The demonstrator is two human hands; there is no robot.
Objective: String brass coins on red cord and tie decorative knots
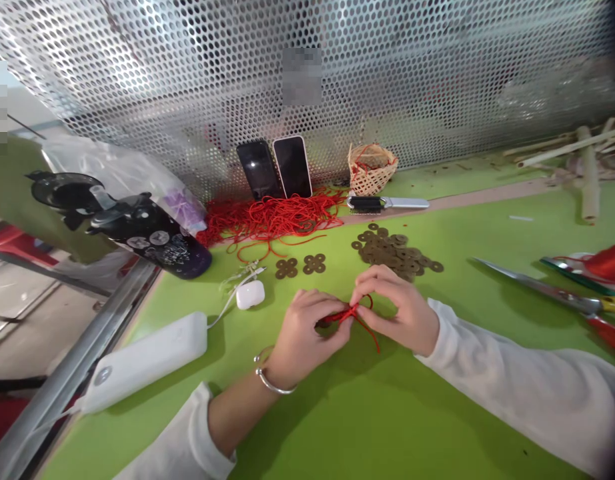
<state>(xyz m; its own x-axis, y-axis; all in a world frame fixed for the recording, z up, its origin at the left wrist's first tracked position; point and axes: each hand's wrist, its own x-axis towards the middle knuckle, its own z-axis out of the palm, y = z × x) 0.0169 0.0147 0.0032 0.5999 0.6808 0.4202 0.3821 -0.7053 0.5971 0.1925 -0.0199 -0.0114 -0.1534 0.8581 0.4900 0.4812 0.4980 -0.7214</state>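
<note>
My left hand (307, 333) and my right hand (395, 307) meet over the green table (367, 413), both pinching a short red cord (355, 315). The cord loops between the fingertips and one end trails down toward me. Something dark, perhaps a coin, sits under my left fingers, mostly hidden. A silver bangle (270, 381) circles my left wrist. Just beyond my hands lie a heap of brass coins (395, 250) and two tied coin clusters (301, 265).
A pile of red cord (272, 217) lies at the back with two phones (282, 167) leaning on the perforated panel. A small woven basket (371, 168), lighter (387, 203), power bank (147, 360), earbud case (250, 294), dark bottle (157, 237) and scissors (552, 293) surround the work spot.
</note>
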